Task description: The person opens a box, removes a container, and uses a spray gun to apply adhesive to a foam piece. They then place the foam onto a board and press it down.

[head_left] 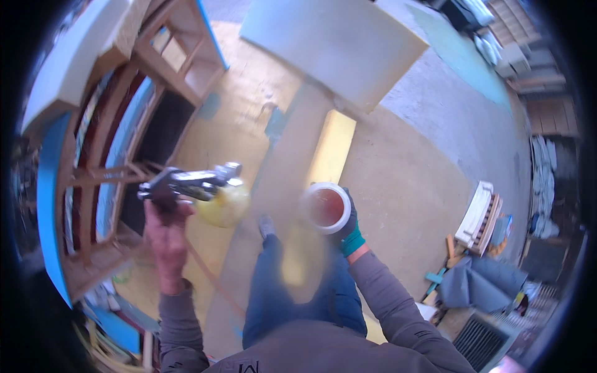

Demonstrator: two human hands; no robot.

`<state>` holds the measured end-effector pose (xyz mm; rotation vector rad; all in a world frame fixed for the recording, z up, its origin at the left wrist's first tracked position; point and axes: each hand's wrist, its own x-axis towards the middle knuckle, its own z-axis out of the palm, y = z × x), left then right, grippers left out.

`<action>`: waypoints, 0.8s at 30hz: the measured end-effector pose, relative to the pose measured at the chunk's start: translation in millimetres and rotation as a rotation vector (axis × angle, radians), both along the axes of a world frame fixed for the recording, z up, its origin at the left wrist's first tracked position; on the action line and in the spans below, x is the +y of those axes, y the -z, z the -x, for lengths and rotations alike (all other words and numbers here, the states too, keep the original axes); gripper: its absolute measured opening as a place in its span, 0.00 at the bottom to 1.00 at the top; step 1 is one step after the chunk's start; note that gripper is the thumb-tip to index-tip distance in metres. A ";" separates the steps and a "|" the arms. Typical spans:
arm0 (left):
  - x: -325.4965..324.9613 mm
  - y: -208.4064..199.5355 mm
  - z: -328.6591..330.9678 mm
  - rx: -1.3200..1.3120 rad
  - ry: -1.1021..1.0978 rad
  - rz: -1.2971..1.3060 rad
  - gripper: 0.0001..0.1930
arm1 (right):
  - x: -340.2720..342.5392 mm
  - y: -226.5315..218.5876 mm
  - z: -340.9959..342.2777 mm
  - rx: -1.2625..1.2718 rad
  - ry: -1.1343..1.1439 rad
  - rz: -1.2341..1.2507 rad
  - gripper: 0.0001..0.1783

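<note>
My bare left hand [166, 239] is wrapped round the handle of a shiny metal spray gun [202, 180]. A translucent yellowish cup [225, 205] hangs under the gun, somewhat blurred. In a dark glove with a green cuff, my right hand [351, 225] grips a round white tub [345, 217] from its right side. The tub's mouth faces up and its inside looks reddish. Gun and tub are held apart, in front of my legs. A thin reddish hose [214, 280] runs down below the gun.
At the left stands a wooden furniture frame [93, 177] with foam and blue panels. Ahead lie a large pale foam sheet [336, 46] and a long yellow foam block [336, 140]. Grey fabric [479, 283], a white-topped slatted piece [476, 214] and a vented box [479, 342] are at the right.
</note>
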<state>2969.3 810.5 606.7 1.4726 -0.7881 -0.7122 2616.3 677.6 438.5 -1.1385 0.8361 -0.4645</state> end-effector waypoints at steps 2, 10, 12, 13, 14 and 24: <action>-13.3 -33.5 32.8 0.067 0.133 0.116 0.22 | 21.0 -35.2 -14.2 -0.056 0.206 -0.052 0.34; -7.2 -123.4 133.7 0.002 0.389 0.298 0.18 | 95.4 -196.7 -4.0 -0.059 0.452 0.363 0.28; 6.2 -136.7 145.2 0.037 0.398 0.283 0.12 | 111.9 -197.0 4.3 -0.049 0.571 0.497 0.30; 11.8 -140.5 149.2 0.058 0.409 0.299 0.09 | 121.3 -193.2 11.0 0.128 0.530 0.567 0.34; 22.5 -144.9 157.5 0.100 0.398 0.250 0.05 | 133.1 -190.2 24.4 0.302 0.487 0.635 0.39; 135.3 -139.8 286.5 -0.015 0.438 0.292 0.06 | 259.7 -228.9 123.6 0.164 0.420 0.673 0.44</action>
